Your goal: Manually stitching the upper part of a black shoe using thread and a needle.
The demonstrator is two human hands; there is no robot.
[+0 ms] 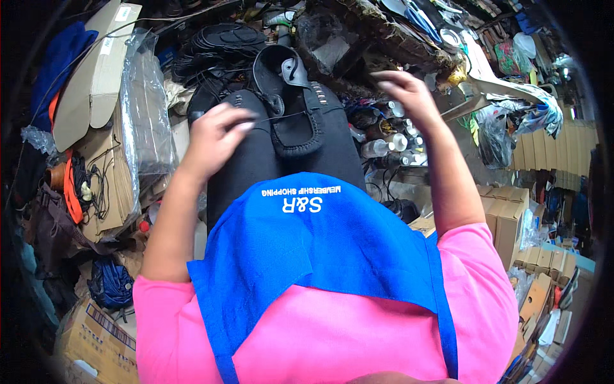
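Observation:
A black loafer point(297, 137) rests between my thighs on black trousers, its opening facing up and its toe toward me. Gathered stitching runs around the toe, and a grey lining shows at the heel end. From the shoe's left edge a thin dark thread point(276, 118) stretches to my left hand point(217, 141), whose thumb and fingers are pinched together on it. My right hand point(412, 99) is raised away from the shoe, at the far right of my knees. Its fingers are bent together and slightly blurred; anything in them is too small to make out.
Black cords or straps point(224, 48) lie heaped beyond my knees. Clear bottles point(387, 144) stand close by my right leg. Cardboard sheets point(96, 77) and plastic wrap point(148, 102) lean at the left. A blue apron point(288, 237) covers my lap.

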